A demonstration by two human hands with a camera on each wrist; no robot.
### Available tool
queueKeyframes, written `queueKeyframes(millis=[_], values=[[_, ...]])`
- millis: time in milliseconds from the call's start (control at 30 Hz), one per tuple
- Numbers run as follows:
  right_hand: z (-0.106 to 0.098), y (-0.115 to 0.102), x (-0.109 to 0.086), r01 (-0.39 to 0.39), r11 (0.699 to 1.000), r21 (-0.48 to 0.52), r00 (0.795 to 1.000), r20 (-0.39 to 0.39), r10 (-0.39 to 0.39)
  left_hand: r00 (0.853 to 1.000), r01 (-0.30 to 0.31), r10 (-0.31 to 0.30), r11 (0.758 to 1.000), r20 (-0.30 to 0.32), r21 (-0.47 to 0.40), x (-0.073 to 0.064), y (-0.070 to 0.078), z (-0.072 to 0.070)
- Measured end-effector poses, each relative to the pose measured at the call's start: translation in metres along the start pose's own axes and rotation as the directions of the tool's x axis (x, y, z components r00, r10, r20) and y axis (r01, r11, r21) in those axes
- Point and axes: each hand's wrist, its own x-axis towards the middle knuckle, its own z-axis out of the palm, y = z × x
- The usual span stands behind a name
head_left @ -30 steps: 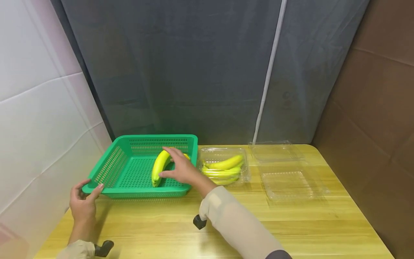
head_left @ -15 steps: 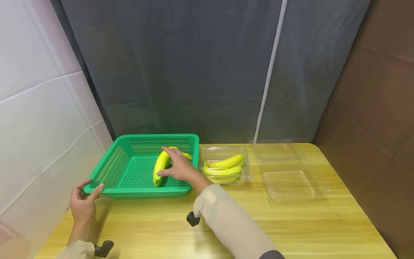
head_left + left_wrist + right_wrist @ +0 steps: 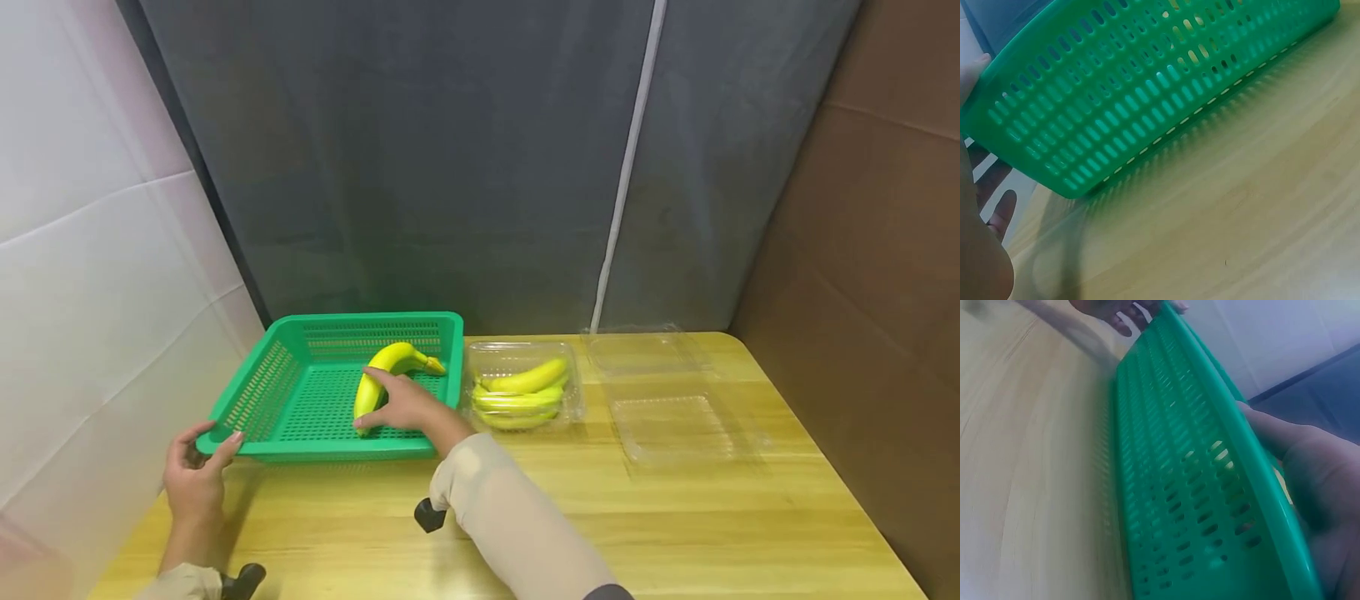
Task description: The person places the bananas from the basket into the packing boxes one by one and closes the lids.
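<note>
A green perforated plastic basket (image 3: 337, 447) stands at the left of the table, and my left hand (image 3: 193, 479) grips its near left corner with the thumb on the rim. Inside lies a yellow banana (image 3: 401, 356), its stem end toward the right wall. My right hand (image 3: 405, 407) reaches over the basket's near right rim, with thumb and index finger spread across the banana's near part; its other fingers are hidden. In the right wrist view the basket wall (image 3: 1179, 456) hides most of the banana. A transparent plastic box (image 3: 480, 354) beside the basket holds several bananas (image 3: 525, 380).
Farther right on the wooden table (image 3: 675, 517) lies another transparent box (image 3: 667, 425), its lid (image 3: 637, 354) folded back. A grey curtain (image 3: 450, 167) closes off the back, a white panel (image 3: 97, 292) the left, and a brown panel (image 3: 862, 317) the right.
My right hand has moved slightly left and toward me along the banana, uncovering its stem end. The left hand keeps its place on the basket corner.
</note>
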Motion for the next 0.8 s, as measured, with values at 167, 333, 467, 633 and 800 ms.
queueKeyframes(millis=[167, 333, 467, 633, 800], values=[[0.0022, 0.0028, 0.0003, 0.016, 1.0, 0.016, 0.999, 0.043, -0.017, 1.0, -0.016, 0.016, 1.0, 0.005, 0.007, -0.0018, 0.0003, 0.0014], [0.0006, 0.0022, -0.0006, 0.051, 0.999, 0.001, 0.993, 0.107, -0.051, 1.0, 0.0, 0.0, 1.0, 0.0, -0.005, -0.003, 0.0017, 0.0014], [0.0007, 0.0024, 0.0, 0.068, 0.998, -0.004, 0.989, 0.134, -0.067, 1.0, 0.0, 0.0, 1.0, -0.006, 0.01, -0.0024, 0.0018, 0.001], [0.0014, 0.0031, 0.0007, 0.086, 0.996, -0.02, 0.986, 0.145, -0.083, 1.0, 0.003, -0.003, 1.0, -0.003, 0.02, -0.0022, 0.0021, 0.0004], [0.0008, 0.0032, 0.0006, 0.076, 0.997, -0.015, 0.986, 0.148, -0.073, 1.0, -0.013, 0.013, 1.0, 0.005, 0.015, -0.003, 0.0033, 0.0013]])
